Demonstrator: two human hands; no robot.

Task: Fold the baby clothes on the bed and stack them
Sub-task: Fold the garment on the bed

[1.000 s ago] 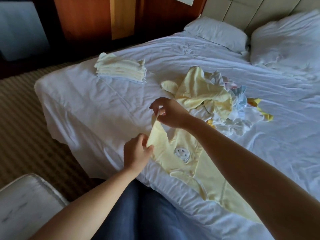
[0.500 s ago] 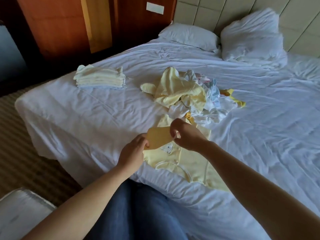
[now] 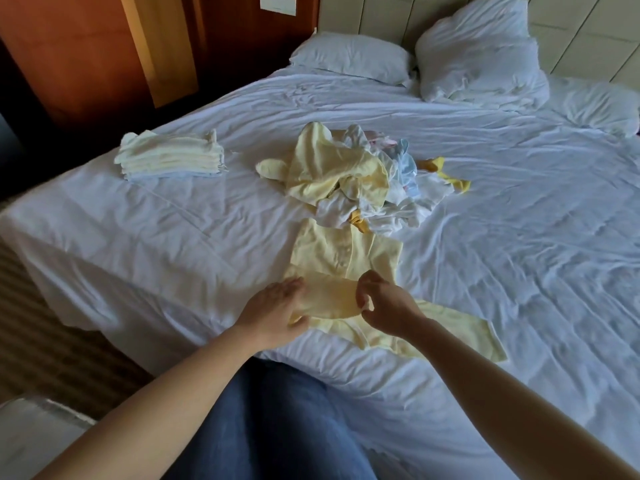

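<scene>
A pale yellow baby garment lies flat on the white bed near its front edge, one sleeve folded across its chest. My left hand pinches the left end of that folded sleeve. My right hand grips its right end. Behind the garment sits a loose heap of unfolded baby clothes in yellow, white and blue. A neat stack of folded clothes rests at the bed's left side.
Two white pillows lie at the headboard. A wooden wall panel stands at the left beyond the bed. My blue-jeaned legs are below my arms, and a pale padded seat is at bottom left.
My hands have carried the sleeve down from its raised position and laid it across the garment's front. The view has also lifted, showing more of the bed and pillows.
</scene>
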